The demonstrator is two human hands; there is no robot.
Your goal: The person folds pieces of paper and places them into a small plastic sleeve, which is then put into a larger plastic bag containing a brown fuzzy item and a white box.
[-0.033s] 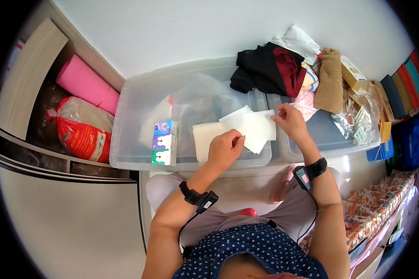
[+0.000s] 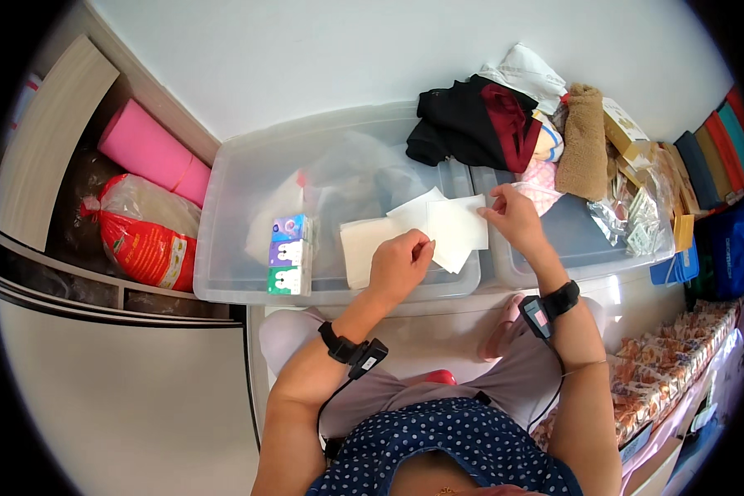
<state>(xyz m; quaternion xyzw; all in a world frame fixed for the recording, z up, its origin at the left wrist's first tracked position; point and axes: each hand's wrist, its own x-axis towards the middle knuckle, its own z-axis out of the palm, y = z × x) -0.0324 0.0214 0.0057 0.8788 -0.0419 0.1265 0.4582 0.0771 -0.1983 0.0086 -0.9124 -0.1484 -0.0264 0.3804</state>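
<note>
Hands on white paper over a clear storage bin.
Nothing differs from the earlier frame. Left hand (image 2: 398, 263), curled, pinches the near edge of the white sheet (image 2: 453, 230), which lies atop the clear plastic bin (image 2: 223, 207); right hand (image 2: 514, 217) pinches its far corner, both forearms reaching forward.

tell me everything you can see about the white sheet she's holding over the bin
The white sheet is thin, plain and roughly square, like paper or tissue. It is held flat over the clear bin, overlapping more white sheets beneath. The left hand pinches its lower left edge; the right hand grips its upper right corner. No print shows.
</note>
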